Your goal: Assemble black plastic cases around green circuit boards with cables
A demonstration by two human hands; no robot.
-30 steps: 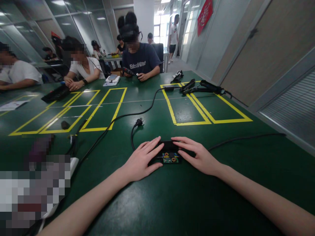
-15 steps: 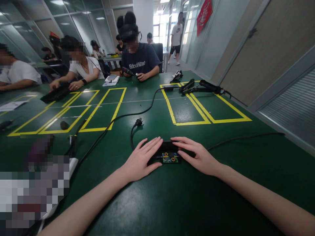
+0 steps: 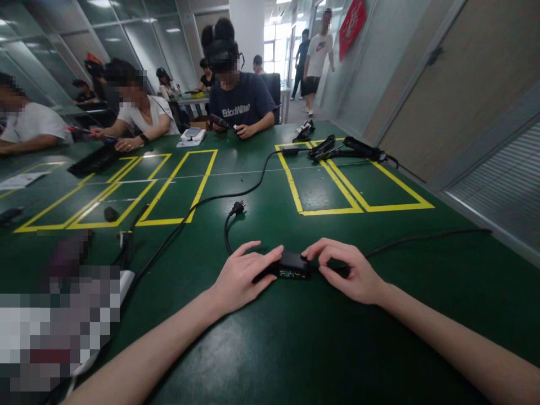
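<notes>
A small black power adapter (image 3: 294, 260) sits on the green table in front of me. Its lid lies over the circuit board (image 3: 292, 274), and a green strip of the board shows along the near side. My left hand (image 3: 248, 275) grips the adapter's left end, index fingertip on the lid and thumb low at the near side. My right hand (image 3: 348, 273) has its fingertips at the lid's right end, while the thumb stays lower, near the cable. From the left end, partly hidden by my left hand, a cord runs to a black plug (image 3: 238, 207).
Yellow tape (image 3: 333, 212) marks rectangles on the table. A long black cable (image 3: 228, 196) crosses it. Black tools or cables (image 3: 358, 147) lie at the far right. A co-worker (image 3: 240, 101) sits opposite; others sit at left. A blurred-out object (image 3: 63, 332) is at lower left.
The black lid has come down over the board, covering most of it. My right fingers have curled onto its right end; my left index has shifted onto it. People walk at the back.
</notes>
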